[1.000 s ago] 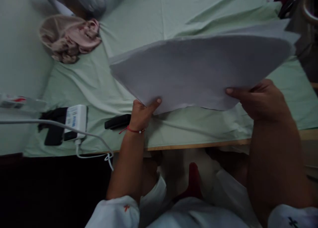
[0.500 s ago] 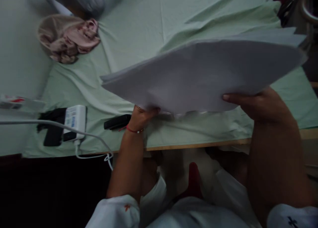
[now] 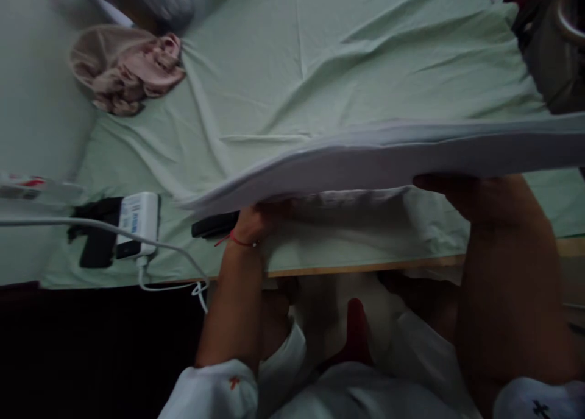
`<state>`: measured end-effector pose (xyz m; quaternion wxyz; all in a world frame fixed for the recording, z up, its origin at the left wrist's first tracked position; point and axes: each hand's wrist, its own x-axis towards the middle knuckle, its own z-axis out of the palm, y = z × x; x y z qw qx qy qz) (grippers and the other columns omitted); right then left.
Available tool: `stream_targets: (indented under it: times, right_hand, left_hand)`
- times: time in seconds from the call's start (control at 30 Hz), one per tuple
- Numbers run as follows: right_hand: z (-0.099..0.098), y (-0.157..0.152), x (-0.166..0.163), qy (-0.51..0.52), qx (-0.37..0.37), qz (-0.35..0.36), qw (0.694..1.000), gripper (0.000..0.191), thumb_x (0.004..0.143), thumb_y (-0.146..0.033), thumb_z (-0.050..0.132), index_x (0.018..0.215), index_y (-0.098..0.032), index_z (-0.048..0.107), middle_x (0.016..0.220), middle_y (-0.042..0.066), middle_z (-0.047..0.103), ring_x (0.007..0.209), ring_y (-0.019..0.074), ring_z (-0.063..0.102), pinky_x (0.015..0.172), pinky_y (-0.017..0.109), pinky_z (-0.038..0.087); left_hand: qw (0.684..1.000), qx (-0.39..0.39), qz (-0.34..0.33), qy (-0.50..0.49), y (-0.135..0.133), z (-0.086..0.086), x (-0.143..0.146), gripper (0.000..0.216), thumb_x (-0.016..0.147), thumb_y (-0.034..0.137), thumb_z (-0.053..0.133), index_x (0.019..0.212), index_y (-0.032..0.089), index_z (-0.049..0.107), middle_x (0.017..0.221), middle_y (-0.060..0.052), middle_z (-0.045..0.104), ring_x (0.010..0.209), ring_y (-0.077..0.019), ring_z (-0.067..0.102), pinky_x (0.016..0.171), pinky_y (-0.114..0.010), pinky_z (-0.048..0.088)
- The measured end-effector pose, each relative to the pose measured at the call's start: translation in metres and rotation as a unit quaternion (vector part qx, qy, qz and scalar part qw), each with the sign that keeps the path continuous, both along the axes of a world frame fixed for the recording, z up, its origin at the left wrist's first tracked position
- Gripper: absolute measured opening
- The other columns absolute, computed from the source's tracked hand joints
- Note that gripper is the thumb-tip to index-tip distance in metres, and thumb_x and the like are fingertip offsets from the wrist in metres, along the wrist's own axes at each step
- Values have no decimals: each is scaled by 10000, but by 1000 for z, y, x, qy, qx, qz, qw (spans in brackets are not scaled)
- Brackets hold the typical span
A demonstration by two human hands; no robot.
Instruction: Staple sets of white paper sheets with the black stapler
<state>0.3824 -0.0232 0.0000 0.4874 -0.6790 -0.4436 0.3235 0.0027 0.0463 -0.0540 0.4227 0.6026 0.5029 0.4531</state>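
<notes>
Sheets (image 3: 365,163) held up over the green-covered top (image 3: 320,245), nr its front edge, just beyond both hands; long axis L–R, approx. parallel to that edge. L hand (image 3: 260,221) grips nr side toward L end, R hand (image 3: 491,200) toward R; neither clearly nearer. Thumbs pinch sheets; other fingers mostly hidden, can't tell spread.

Here's the paper (image 3: 365,167), pale and plain-faced, several sheets together, up off the green cloth (image 3: 388,59) toward its near edge! It's tipped almost edge-on, layers showing along the top, bowing in the middle, left end drooping, right end running out of view!
</notes>
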Motion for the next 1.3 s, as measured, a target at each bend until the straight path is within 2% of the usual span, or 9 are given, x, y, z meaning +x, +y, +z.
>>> stream_targets:
  times: [0.1, 0.23, 0.47, 0.67, 0.77, 0.83, 0.97, 1.13, 1.3]
  right_hand:
    - [1, 4, -5, 6, -17, 7, 1000, 650, 481, -360, 1082, 1085, -298, 849, 1125, 19, 817, 1115, 296, 712, 1069, 504, 566]
    - [2, 9, -13, 124, 17, 13, 992, 377, 596, -401, 1037, 870, -234, 839, 944, 35, 818, 857, 201, 703, 791, 357, 619]
    - [12, 13, -20, 176, -34, -23, 984, 495, 443, -519, 1080, 665, -197, 776, 698, 11, 738, 566, 119, 592, 487, 254, 492]
    - [4, 16, -15, 205, 18, -41, 978, 433, 479, -425, 1090, 762, -223, 832, 810, 1, 786, 672, 128, 654, 591, 260, 546]
    - [3, 16, -16, 224, 39, -40, 973, 412, 498, -372, 1075, 827, -243, 863, 943, 8, 835, 801, 159, 719, 729, 291, 607]
    - [5, 16, -18, 228, 35, -39, 972, 408, 497, -366, 1067, 829, -240, 866, 948, 13, 838, 811, 165, 724, 743, 296, 613]
    - [9, 17, -22, 231, 14, -44, 972, 415, 477, -342, 1059, 825, -233, 861, 943, 20, 837, 810, 169, 728, 744, 300, 624]
    - [6, 17, -19, 221, -3, -37, 975, 389, 522, -339, 1039, 843, -224, 852, 937, 41, 830, 786, 177, 727, 728, 324, 635]
    - [5, 17, -14, 208, 74, -57, 974, 325, 561, -301, 1034, 817, -240, 842, 954, 22, 828, 851, 178, 735, 872, 357, 644]
  left_hand:
    - [1000, 3, -11, -4, 2, 0, 4, 372, 647, 459, 1024, 871, 283, 785, 827, -26, 787, 992, -268, 749, 1075, -403, 603]
    - [995, -28, 30, -95, 0, 4, 15, 498, 680, 539, 1010, 1025, 256, 790, 944, -50, 815, 1085, -259, 759, 1080, -399, 601]
    - [967, -170, 42, -186, -13, 18, 30, 539, 701, 500, 996, 1113, 230, 776, 1074, -57, 817, 990, -223, 758, 894, -331, 639]
    - [930, -303, -63, -200, -15, 31, 25, 593, 787, 602, 899, 1201, 219, 717, 1099, -102, 799, 1181, -331, 761, 1003, -476, 651]
    - [905, -344, -169, -185, -14, 34, 19, 780, 746, 830, 832, 1162, 176, 746, 921, -132, 790, 891, -346, 804, 707, -446, 679]
    - [900, -345, -213, -161, -14, 35, 17, 781, 715, 888, 813, 1020, 171, 758, 703, -91, 715, 572, -250, 706, 453, -334, 542]
    - [920, -316, -178, -149, -15, 37, 22, 608, 638, 664, 995, 888, 215, 670, 645, 31, 601, 406, -73, 445, 345, -210, 291]
    - [933, -316, -105, -134, -17, 38, 28, 579, 595, 453, 1062, 790, 197, 579, 622, 69, 519, 436, -38, 390, 359, -188, 296]
    - [933, -281, -152, -167, -14, 38, 21, 547, 657, 546, 1027, 831, 179, 660, 611, 39, 564, 454, -58, 444, 372, -181, 306]
